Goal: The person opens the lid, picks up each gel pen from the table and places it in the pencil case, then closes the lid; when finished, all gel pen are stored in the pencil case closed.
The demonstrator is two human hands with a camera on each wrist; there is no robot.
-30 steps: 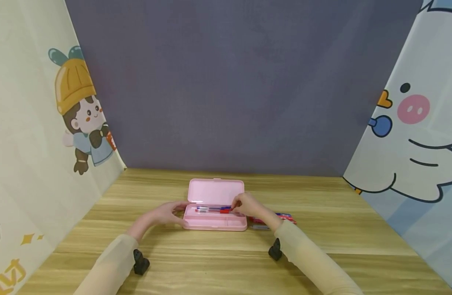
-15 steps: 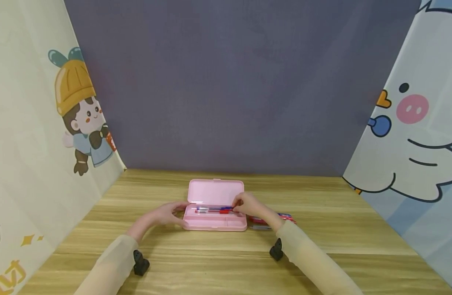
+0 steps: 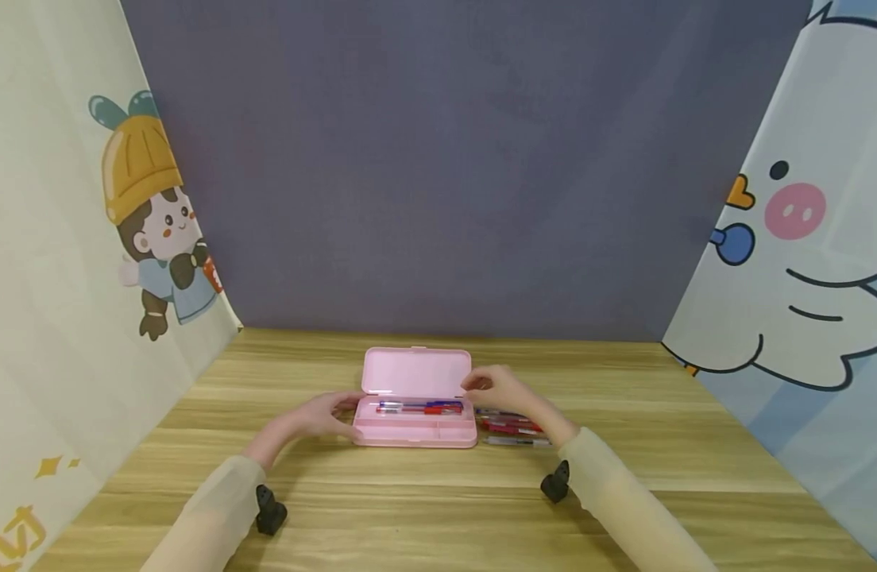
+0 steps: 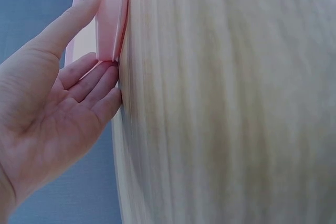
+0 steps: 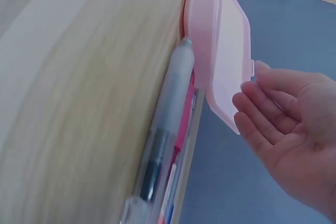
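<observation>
A pink pencil case (image 3: 417, 434) lies on the table with its lid raised. In its rear compartment are several pens (image 3: 419, 408) with blue and red caps or grips. My left hand (image 3: 324, 414) holds the case's left end, thumb at the front corner and fingers at the back. In the left wrist view, the fingertips (image 4: 107, 77) meet the case's end. My right hand (image 3: 497, 385) hovers above the case's right rear corner, its fingers loosely bent with nothing between them. To the right of the case lie several more pens (image 3: 513, 427), partly beneath the right forearm.
The pens beside the case include one with a translucent barrel (image 5: 165, 108), nearest the front. A grey panel (image 3: 438, 167) stands behind the wooden table (image 3: 396, 508). Printed cartoon sheets border it left and right.
My right hand has let go of a pen in the rear compartment and moved up and right. More of the pens beside the case show now. The left hand stays at the case.
</observation>
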